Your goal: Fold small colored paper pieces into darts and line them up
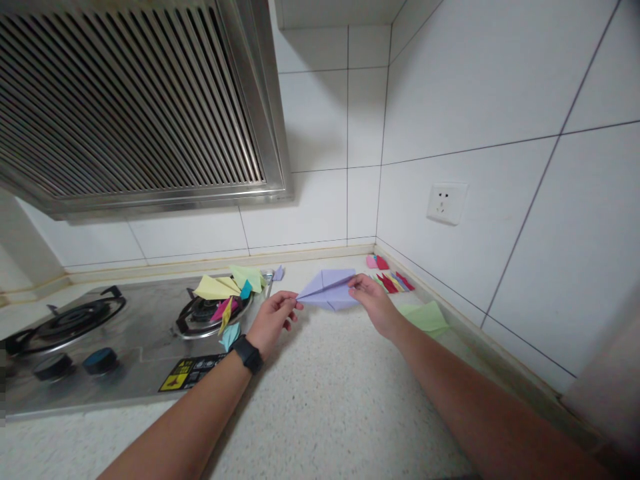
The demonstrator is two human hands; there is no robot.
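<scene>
A purple folded paper plane [327, 288] is held between my two hands just above the speckled countertop [330, 387]. My left hand [274, 315], with a dark watch on its wrist, pinches the plane's pointed left end. At the opposite, wider end, my right hand [371, 300] grips the paper between thumb and fingers. A crease runs along the plane's length, and its wings spread on both sides of it. Close to my right forearm lies a light green folded paper [425, 317], partly hidden by the arm.
On the gas stove [150, 353] at left, yellow paper planes [217, 287] and small coloured folded papers [231, 335] lie over the right burner. Rows of small red and multicoloured folded papers [395, 283] sit by the right wall. A range hood [280, 160] overhangs the stove.
</scene>
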